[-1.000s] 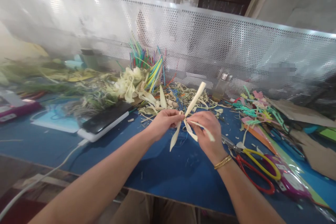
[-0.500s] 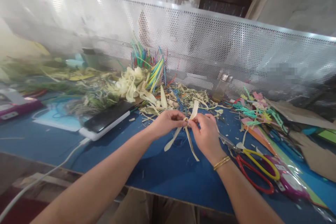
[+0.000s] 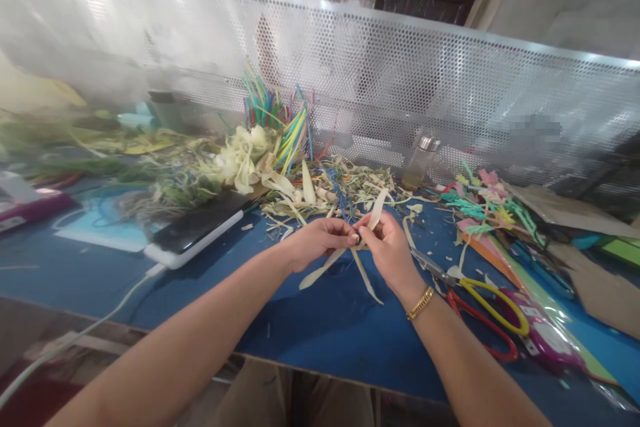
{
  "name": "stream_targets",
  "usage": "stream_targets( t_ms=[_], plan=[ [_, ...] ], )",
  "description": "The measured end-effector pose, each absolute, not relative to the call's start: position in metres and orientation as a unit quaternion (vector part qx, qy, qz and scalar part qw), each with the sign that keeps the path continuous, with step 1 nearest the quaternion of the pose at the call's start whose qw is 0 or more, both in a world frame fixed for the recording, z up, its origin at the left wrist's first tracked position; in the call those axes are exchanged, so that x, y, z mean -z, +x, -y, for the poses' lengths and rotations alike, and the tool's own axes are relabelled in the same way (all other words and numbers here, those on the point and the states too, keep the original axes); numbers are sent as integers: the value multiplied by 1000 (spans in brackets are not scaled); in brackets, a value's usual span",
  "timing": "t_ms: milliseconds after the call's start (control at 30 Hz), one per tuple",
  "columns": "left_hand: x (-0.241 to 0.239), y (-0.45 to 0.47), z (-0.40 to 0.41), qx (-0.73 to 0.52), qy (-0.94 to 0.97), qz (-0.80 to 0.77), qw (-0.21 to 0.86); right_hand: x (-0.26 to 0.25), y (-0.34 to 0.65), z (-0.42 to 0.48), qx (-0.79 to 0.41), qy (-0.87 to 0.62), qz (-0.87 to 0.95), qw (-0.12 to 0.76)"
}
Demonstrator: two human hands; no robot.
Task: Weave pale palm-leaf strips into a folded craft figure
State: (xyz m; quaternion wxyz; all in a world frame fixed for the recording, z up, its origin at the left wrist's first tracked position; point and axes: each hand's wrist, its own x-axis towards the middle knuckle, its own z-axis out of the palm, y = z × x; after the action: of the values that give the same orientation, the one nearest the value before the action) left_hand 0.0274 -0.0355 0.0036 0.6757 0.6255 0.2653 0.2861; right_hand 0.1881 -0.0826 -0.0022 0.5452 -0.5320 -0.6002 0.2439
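Observation:
My left hand (image 3: 327, 240) and my right hand (image 3: 389, 250) meet above the blue tabletop, both closed in a pinch. Between their fingertips are pale, dry leaf strips (image 3: 369, 278), like corn husk. One strip end sticks up past my right fingers, and others hang down below and to the left. The spot where the strips cross is mostly hidden by my fingers. Just behind my hands lies a heap of dried husk scraps (image 3: 370, 180) with blue thread (image 3: 341, 193) among it. Scissors (image 3: 493, 307) with yellow and red handles rest right of my right wrist.
A phone (image 3: 200, 223) on a white power bank with a cable lies to the left. Behind it are pale husk flowers (image 3: 247, 157) and colourful sticks (image 3: 295, 133). A glass bottle (image 3: 421, 160) stands by the perforated metal panel (image 3: 400, 73). Bright paper cuttings (image 3: 493, 203) lie right.
The upright strip end now leans further right, beside my right fingers. The hanging ends have spread slightly apart. Both hands stay pinched together, and the whole view has shifted a little.

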Motion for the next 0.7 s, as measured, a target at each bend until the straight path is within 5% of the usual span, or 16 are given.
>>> stream_targets(
  t_ms=[367, 700],
  plan=[
    [0, 29, 31, -290, 590, -333, 676, -14, 187, 96, -145, -542, 630, 536],
    [-6, 30, 34, -340, 635, -326, 612, -15, 182, 99, -35, -560, 702, 439]
  ],
)
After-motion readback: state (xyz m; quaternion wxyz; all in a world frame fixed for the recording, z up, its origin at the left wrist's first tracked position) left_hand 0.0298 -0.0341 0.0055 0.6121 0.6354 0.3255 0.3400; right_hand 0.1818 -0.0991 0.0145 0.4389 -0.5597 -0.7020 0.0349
